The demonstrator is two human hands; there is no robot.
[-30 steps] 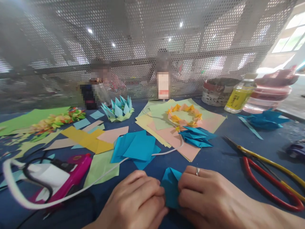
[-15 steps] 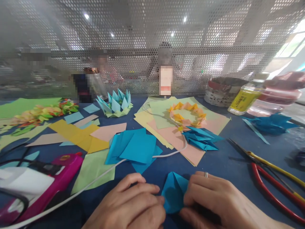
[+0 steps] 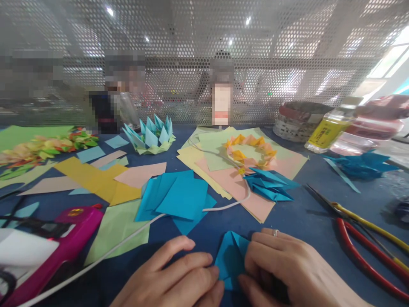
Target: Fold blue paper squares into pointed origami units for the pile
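My left hand (image 3: 174,277) and my right hand (image 3: 284,266) meet at the near edge of the blue table. Between them they pinch a small folded blue paper piece (image 3: 230,258), each hand closed on one side of it. A ring shows on a finger of my right hand. Just beyond lies a loose stack of blue paper squares (image 3: 179,198). A pile of folded blue pieces (image 3: 270,184) rests on pink and yellow sheets (image 3: 223,170).
A pink glue gun (image 3: 60,243) with a white cord (image 3: 128,243) lies at the left. Red-handled scissors (image 3: 364,230) lie at the right. A blue paper lotus (image 3: 150,136), an orange paper ring (image 3: 251,151), a bottle (image 3: 330,125) and a perforated metal screen (image 3: 204,64) stand further back.
The view has shifted slightly, so the glue gun sits lower left. My hands have stayed together on the blue piece, with my left fingers stretched a little more forward.
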